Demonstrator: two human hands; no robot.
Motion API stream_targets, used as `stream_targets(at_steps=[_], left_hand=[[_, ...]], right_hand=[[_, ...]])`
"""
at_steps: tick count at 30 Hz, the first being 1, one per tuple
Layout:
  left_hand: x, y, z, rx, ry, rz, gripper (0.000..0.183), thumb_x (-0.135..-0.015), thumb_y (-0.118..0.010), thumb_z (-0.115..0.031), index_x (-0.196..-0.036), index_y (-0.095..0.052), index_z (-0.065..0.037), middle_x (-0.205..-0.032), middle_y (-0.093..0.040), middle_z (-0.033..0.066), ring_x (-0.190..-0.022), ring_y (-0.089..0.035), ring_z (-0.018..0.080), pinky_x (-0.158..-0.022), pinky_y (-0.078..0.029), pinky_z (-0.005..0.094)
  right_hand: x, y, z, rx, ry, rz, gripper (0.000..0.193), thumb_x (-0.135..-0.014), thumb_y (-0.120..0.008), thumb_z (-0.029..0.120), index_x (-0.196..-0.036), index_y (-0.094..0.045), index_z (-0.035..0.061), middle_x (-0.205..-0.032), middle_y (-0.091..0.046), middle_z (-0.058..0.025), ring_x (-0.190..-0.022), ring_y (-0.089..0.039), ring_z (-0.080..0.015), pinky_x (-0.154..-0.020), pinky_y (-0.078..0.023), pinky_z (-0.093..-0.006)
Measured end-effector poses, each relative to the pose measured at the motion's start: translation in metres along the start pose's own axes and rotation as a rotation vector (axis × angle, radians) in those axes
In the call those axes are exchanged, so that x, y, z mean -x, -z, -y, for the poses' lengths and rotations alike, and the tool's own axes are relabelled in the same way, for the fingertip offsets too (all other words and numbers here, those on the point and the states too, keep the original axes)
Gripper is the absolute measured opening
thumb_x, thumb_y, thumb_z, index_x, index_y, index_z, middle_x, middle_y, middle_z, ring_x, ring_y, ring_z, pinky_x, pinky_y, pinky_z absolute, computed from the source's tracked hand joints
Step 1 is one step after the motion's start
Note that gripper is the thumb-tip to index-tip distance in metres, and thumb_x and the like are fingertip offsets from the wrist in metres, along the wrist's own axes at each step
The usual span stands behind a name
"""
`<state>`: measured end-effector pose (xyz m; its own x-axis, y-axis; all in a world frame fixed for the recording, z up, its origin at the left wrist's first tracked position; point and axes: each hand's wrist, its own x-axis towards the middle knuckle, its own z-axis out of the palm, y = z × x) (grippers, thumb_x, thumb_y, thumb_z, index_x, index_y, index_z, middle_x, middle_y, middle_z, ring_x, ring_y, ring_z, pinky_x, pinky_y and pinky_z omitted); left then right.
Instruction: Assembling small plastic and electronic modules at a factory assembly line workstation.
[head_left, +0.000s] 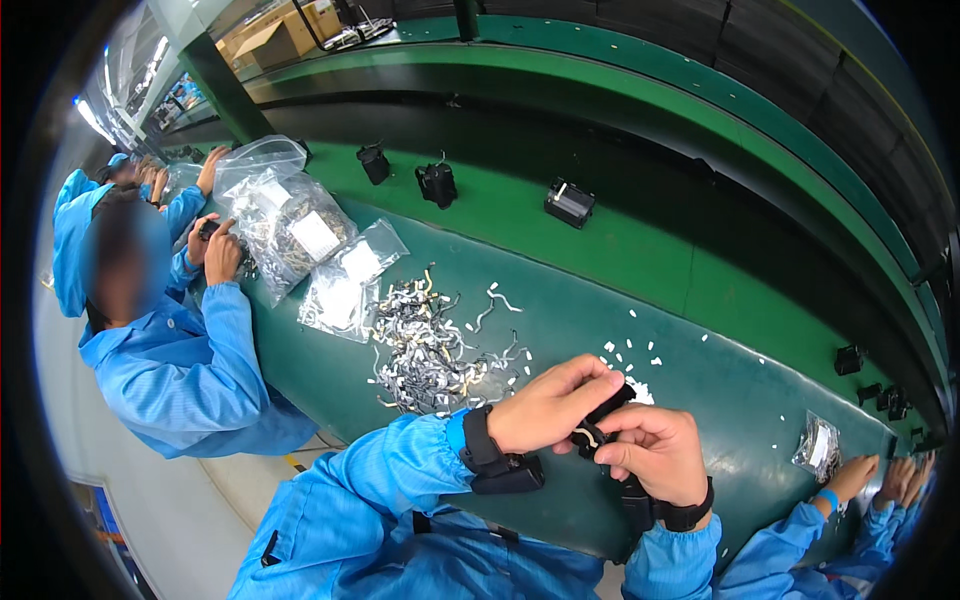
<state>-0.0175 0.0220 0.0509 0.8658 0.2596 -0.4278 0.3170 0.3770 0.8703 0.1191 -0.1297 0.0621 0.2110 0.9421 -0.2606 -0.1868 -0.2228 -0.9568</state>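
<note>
Over the green table I hold a small black plastic housing (612, 402) between both hands. My left hand (548, 402) grips it from the left, thumb along its upper side. From the right, my right hand (662, 452) pinches its lower part, fingers closed. A short cream-coloured wire (591, 434) shows on the housing beside my right fingertips; my fingers cover much of the rest. Just beyond my hands lies a scatter of small white pieces (638, 388). To the left of my left hand spreads a heap of short black, white and grey wire leads (425, 345).
Clear plastic bags of parts (290, 225) lie at the far left, near a co-worker in blue (175, 340). A green conveyor (660, 235) runs behind the table, carrying black housings (570, 203). Another small bag (818, 447) lies right, near other people's hands (855, 478).
</note>
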Motion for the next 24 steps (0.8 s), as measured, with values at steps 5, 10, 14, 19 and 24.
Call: stream_targets(at_steps=[5, 10, 14, 19, 24], left_hand=[[-0.001, -0.001, 0.002, 0.021, 0.005, -0.029, 0.038, -0.109, -0.040, -0.044, -0.129, -0.051, -0.013, -0.091, -0.058, -0.0008, -0.063, -0.050, 0.0032, -0.046, -0.039, 0.0178], [0.005, 0.005, -0.002, 0.004, -0.130, 0.177, 0.057, -0.109, -0.040, -0.038, -0.159, -0.025, -0.014, -0.113, -0.057, 0.0051, -0.067, -0.052, 0.0060, -0.057, -0.045, 0.0202], [0.008, -0.002, -0.002, -0.065, -0.394, 0.219, 0.082, -0.098, -0.065, -0.009, -0.161, -0.013, -0.011, -0.136, -0.047, 0.0074, -0.109, -0.060, 0.0181, -0.086, -0.054, 0.0291], [0.007, -0.001, -0.003, -0.272, -0.424, 0.194, 0.073, -0.097, -0.064, -0.006, -0.158, -0.023, -0.009, -0.140, -0.044, 0.0132, -0.128, -0.050, 0.0222, -0.094, -0.052, 0.0317], [0.010, -0.001, -0.009, -0.350, -0.434, 0.196, 0.060, -0.099, -0.060, -0.011, -0.151, -0.032, -0.004, -0.139, -0.044, 0.0165, -0.130, -0.047, 0.0269, -0.103, -0.045, 0.0375]], right_hand=[[-0.003, 0.000, -0.002, -0.011, -0.017, 0.000, 0.020, -0.084, -0.079, 0.001, -0.103, -0.071, -0.0019, -0.077, -0.071, -0.0045, -0.063, -0.063, -0.0076, -0.055, -0.050, -0.0223], [-0.003, 0.006, -0.005, -0.131, -0.003, -0.113, 0.020, -0.088, -0.076, 0.003, -0.106, -0.069, -0.0041, -0.082, -0.072, -0.0065, -0.064, -0.064, -0.0083, -0.052, -0.051, -0.0216], [-0.002, 0.012, -0.007, -0.223, 0.067, -0.099, 0.021, -0.093, -0.071, 0.004, -0.111, -0.066, -0.0052, -0.090, -0.071, -0.0098, -0.069, -0.065, -0.0099, -0.051, -0.052, -0.0207], [-0.003, 0.014, -0.010, -0.284, 0.088, -0.067, 0.021, -0.094, -0.070, 0.004, -0.113, -0.065, -0.0053, -0.091, -0.070, -0.0095, -0.071, -0.066, -0.0115, -0.052, -0.054, -0.0224], [0.002, 0.018, -0.009, -0.308, 0.103, -0.037, 0.022, -0.095, -0.068, 0.004, -0.115, -0.064, -0.0059, -0.089, -0.069, -0.0090, -0.071, -0.067, -0.0122, -0.053, -0.055, -0.0240]])
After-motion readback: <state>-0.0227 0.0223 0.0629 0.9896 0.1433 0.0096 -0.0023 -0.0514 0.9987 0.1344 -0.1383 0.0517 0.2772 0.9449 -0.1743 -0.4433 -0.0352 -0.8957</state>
